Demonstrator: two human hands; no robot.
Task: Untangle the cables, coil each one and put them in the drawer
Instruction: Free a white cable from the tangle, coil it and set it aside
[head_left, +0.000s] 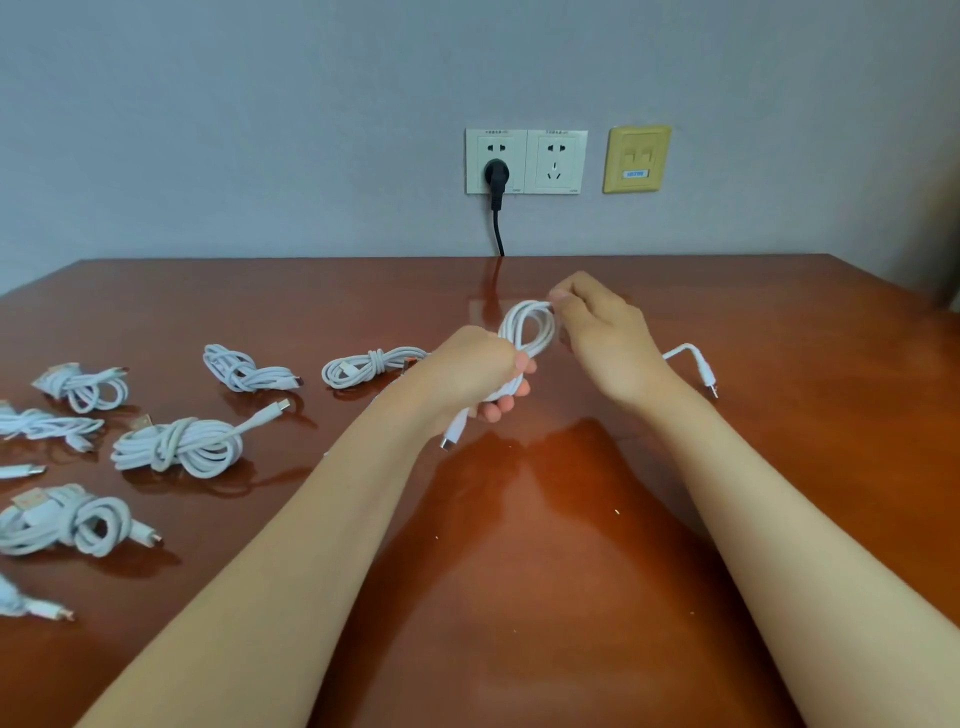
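Gripping the gathered loops low down, the left hand (478, 369) acts as the clamp so the coil cannot spring apart, its fingers curled round the white cable (527, 325). The right hand (602, 338) pinches the top of the loop between thumb and fingertips, likely to size or guide the next turn. Both hold the cable just above the table (571, 519), mid-desk. The cable is thin, smooth and white, folded into a few long loops. One plug (448, 441) pokes out below the left fist, while the free tail (707, 379) trails off to the right behind the wrist (not yet wound in, I judge). Finished bundles (179, 447) lie well apart to the left; no drawer shows.
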